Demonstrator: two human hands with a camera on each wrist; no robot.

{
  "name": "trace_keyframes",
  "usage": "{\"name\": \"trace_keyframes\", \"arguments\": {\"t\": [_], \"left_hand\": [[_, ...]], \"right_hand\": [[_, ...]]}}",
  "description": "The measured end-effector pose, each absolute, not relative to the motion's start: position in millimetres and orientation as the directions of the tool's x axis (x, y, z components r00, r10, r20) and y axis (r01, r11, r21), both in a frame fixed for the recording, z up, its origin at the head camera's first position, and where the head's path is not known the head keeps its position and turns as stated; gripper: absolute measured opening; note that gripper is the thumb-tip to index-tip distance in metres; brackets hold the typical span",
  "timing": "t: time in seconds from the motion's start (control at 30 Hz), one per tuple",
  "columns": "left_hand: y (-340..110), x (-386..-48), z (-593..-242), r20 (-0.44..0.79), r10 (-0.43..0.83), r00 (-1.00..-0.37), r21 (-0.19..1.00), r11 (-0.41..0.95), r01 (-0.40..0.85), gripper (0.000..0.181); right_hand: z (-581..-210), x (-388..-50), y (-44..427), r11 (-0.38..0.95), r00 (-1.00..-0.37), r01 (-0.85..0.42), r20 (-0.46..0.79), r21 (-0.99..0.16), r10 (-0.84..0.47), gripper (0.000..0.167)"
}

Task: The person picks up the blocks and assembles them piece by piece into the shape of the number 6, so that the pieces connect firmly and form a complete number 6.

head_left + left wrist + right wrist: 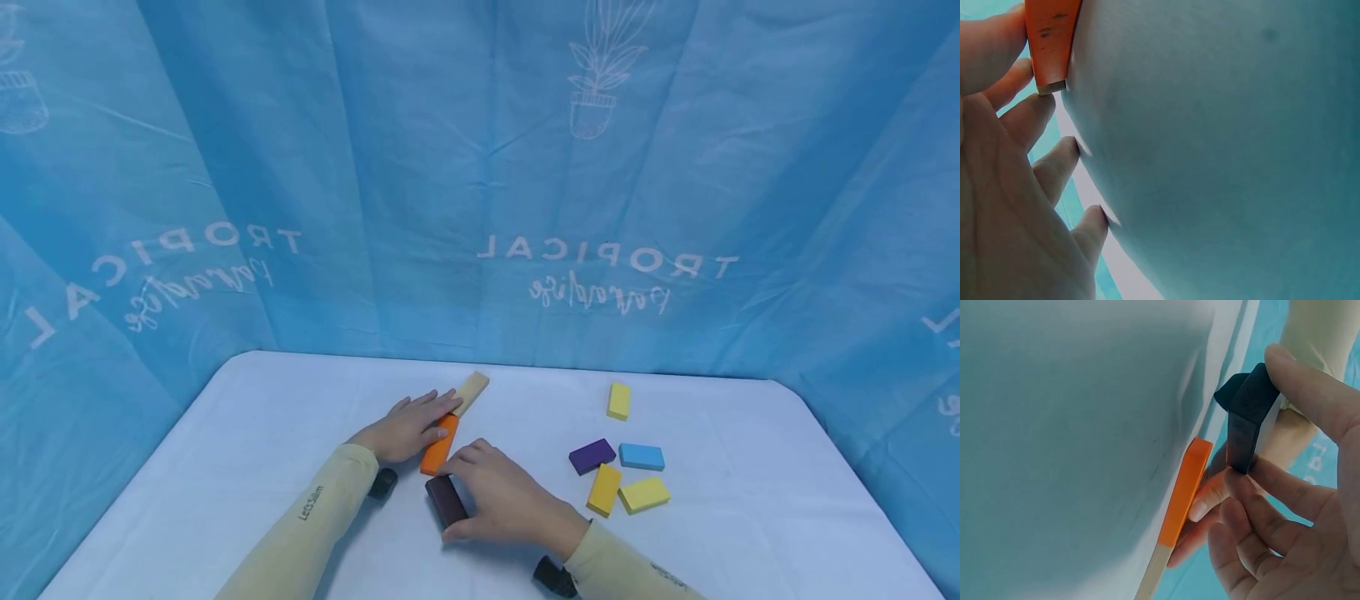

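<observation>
In the head view, an orange block (440,447) and a beige block (472,392) lie end to end on the white table. My left hand (405,429) rests against this pair, its fingers stretched out by the beige block and its thumb touching the orange one. Between thumb and fingertips, my right hand (506,496) pinches a dark brown block (447,502) near the orange block's close end. The right wrist view shows that dark block (1249,422) held apart from the orange block (1186,490). Part of the beige block is hidden behind left fingers.
On the right of the table lie a purple block (592,457), a blue block (642,457), an amber block (603,490) and two yellow blocks, one close (644,495) and one farther back (618,401). A blue printed curtain (420,208) hangs behind the table.
</observation>
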State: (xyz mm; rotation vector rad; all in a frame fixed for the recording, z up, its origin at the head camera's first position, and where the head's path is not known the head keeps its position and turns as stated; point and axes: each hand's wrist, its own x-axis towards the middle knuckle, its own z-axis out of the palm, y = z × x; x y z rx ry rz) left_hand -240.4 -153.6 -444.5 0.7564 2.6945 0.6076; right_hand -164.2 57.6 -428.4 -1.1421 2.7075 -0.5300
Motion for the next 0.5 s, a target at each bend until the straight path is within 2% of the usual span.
{"name": "trace_keyframes", "arguments": {"t": [0.5], "left_hand": [[-153.9,-241.2,-445.1,-0.151,0.549,-0.822,0.464,0.774,0.431,0.056]], "right_hand": [[-430.8,-162.6,43.8,0.677,-0.714,-0.653,-0.023,-0.339,-0.700,0.072]]}}
